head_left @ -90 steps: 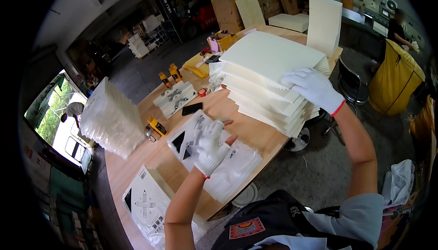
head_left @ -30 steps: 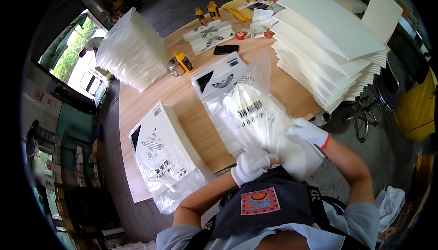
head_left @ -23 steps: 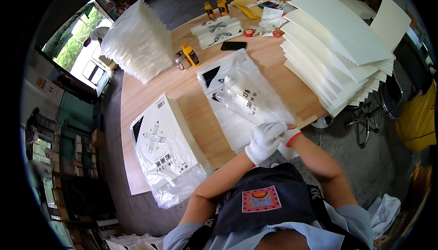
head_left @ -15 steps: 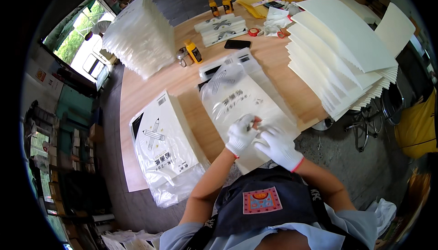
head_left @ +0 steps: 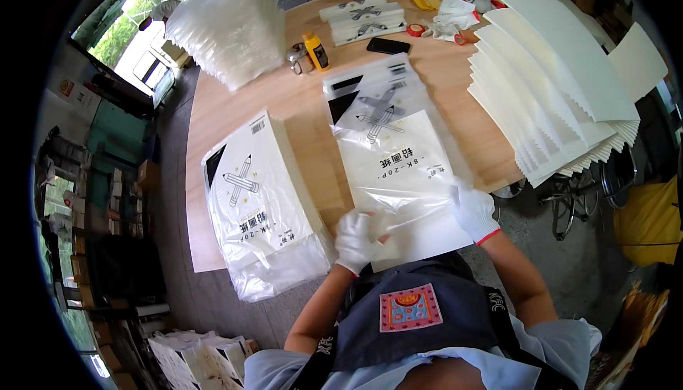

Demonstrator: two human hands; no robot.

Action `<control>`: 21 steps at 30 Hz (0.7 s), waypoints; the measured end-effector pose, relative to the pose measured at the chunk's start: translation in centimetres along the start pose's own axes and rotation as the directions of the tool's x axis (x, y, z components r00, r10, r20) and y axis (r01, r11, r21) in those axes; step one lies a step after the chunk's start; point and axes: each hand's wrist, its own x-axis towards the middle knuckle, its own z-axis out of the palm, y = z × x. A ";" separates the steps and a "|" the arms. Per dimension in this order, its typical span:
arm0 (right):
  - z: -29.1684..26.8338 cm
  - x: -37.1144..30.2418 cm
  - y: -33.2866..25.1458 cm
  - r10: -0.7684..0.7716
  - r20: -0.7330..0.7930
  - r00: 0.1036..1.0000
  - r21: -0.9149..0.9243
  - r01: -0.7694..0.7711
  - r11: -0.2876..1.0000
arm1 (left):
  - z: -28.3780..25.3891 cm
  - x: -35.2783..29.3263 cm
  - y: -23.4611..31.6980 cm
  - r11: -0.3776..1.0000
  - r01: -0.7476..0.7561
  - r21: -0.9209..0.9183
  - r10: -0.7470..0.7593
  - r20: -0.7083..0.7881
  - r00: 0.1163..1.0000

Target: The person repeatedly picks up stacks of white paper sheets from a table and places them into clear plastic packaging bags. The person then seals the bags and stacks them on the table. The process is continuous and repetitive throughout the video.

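Observation:
In front of me lies a clear plastic bag printed with crossed pencils and a black corner. A stack of white paper sheets is partly inside it; its near end sticks out by my apron, and the bag's far end holds no paper. My left hand, in a white knit glove with bare fingertips showing, is closed on the bag's near left edge, slightly blurred. My gloved right hand grips the bag's right edge, its fingertips partly hidden by film. Left of them, filled bags lie piled.
Tall stacks of plastic bags and of white sheets stand at far left and right. A phone, orange bottle, glass jar, folded bags, red tape and spare gloves lie farther back.
My hands have moved apart, left hand leftward and right hand rightward, toward the bag's two sides. The bag lies flatter and straighter, its print now clearly readable over the sheets.

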 end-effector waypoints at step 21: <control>-2.6 -8.1 1.3 -0.723 0.215 0.656 0.143 0.711 0.688 | -5.0 -3.4 1.0 0.856 -0.069 -0.513 0.240 0.276 0.931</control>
